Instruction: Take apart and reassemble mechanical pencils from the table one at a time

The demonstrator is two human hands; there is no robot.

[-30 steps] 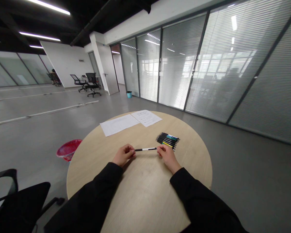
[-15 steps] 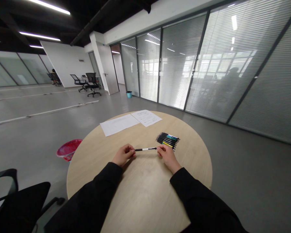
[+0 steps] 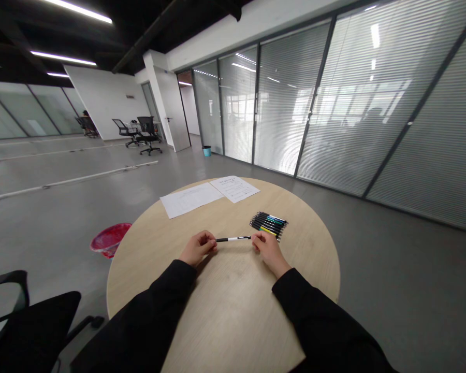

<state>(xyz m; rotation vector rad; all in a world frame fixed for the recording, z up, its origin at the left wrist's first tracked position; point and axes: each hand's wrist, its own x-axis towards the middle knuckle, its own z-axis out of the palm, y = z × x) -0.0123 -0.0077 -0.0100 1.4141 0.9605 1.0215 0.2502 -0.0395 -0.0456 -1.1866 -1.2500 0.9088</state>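
A black and white pen (image 3: 233, 239) is held level between my two hands, over the round wooden table (image 3: 225, 300). My left hand (image 3: 199, 247) pinches its dark left end, fingers closed. At the other end, where the clip is, the thumb and fingers of my right hand (image 3: 270, 249) are closed on the tip. Just beyond my right hand lies a row of several pens (image 3: 269, 224), mostly black, with some blue, green and yellow parts. My right hand hides part of the nearest ones.
Two printed sheets, a wide one (image 3: 192, 199) and a smaller one (image 3: 236, 189), lie at the table's far side. A red basin-like bin (image 3: 111, 238) stands on the floor to the left. Nearer me on that side is a black chair (image 3: 31, 331).
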